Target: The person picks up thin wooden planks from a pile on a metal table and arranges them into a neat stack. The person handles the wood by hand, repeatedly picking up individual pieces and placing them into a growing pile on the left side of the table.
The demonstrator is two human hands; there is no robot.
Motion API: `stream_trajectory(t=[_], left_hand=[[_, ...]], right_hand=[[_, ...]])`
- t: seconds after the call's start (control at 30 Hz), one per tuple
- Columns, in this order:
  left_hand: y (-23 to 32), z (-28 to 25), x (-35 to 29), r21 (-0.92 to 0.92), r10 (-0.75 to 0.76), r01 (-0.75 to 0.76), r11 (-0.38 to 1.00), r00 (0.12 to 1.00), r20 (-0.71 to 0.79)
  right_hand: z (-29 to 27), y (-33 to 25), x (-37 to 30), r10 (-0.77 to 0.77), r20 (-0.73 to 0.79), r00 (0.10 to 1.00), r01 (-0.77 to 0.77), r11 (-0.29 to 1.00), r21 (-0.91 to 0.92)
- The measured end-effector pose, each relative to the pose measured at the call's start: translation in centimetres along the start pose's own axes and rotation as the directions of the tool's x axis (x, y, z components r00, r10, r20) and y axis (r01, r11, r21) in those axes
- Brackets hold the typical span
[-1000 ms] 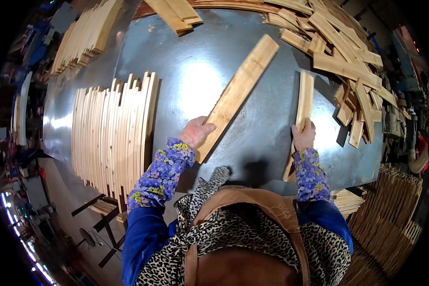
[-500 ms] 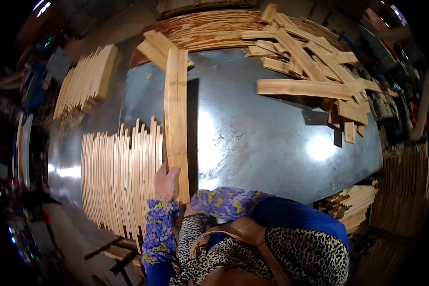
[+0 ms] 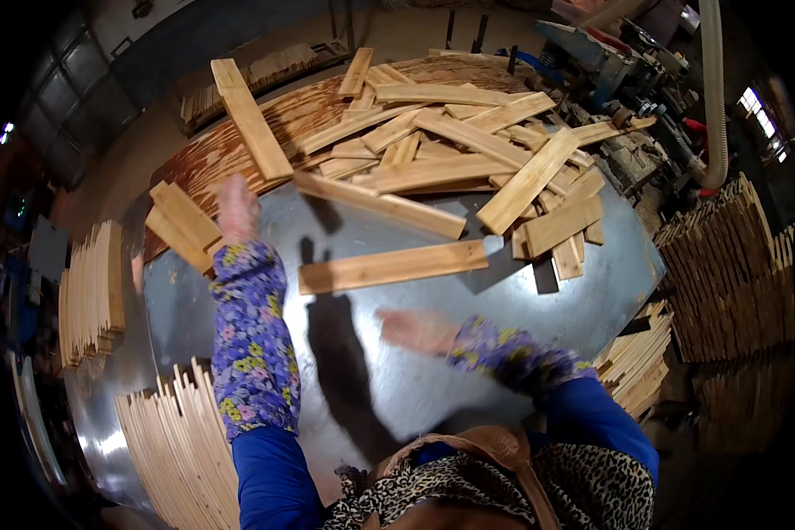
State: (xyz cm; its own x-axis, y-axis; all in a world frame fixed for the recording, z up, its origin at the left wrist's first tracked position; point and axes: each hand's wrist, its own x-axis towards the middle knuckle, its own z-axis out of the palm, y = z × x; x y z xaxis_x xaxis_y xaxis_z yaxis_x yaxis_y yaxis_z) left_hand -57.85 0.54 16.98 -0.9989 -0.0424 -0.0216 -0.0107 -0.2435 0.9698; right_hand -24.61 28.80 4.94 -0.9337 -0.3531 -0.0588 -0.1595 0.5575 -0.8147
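My left hand reaches to the far left part of the metal-topped table, blurred by motion. It is between two short wooden boards and the near end of a long board that slants over the far edge; its grip is too smeared to read. My right hand hovers over the middle of the table, fingers stretched to the left, holding nothing. Just beyond it, a single board lies crosswise. Another board slants behind that one, beside a loose pile of boards.
A row of upright slats stands at the near left, with a second row beyond. Stacked wood rises on the right, and more slats sit by the table's right edge. Machinery with a hose stands at the far right.
Both hands have left the near end of the long board beside the slats. The left went far forward, the right forward and rightward. My view has swung, showing more of the pile.
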Motion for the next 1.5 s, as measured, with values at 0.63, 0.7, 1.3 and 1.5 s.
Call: stream_trajectory(t=[0.63, 0.7, 1.3, 1.5], left_hand=[[-15.4, 20.6, 10.5, 0.894, 0.135, -0.443, 0.071, 0.892, 0.432], [-18.9, 18.6, 17.5, 0.885, 0.239, -0.453, 0.105, 0.876, 0.42], [-21.0, 14.7, -8.0, 0.719, 0.332, -0.649, 0.25, 0.755, 0.566], [-17.3, 9.8, -24.0, 0.622, -0.165, -0.553, 0.554, 0.66, 0.733]], right_hand=[[-39.8, 17.8, 31.4, 0.498, -0.151, 0.854, -0.414, 0.476, -0.776], [-37.2, 20.1, 34.0, 0.47, -0.032, 0.882, -0.24, 0.389, -0.89], [-24.1, 15.9, 9.7, 0.32, 0.095, 0.943, -0.187, 0.743, -0.642], [-26.1, 8.0, 5.9, 0.301, 0.849, 0.434, 0.056, 0.932, -0.359]])
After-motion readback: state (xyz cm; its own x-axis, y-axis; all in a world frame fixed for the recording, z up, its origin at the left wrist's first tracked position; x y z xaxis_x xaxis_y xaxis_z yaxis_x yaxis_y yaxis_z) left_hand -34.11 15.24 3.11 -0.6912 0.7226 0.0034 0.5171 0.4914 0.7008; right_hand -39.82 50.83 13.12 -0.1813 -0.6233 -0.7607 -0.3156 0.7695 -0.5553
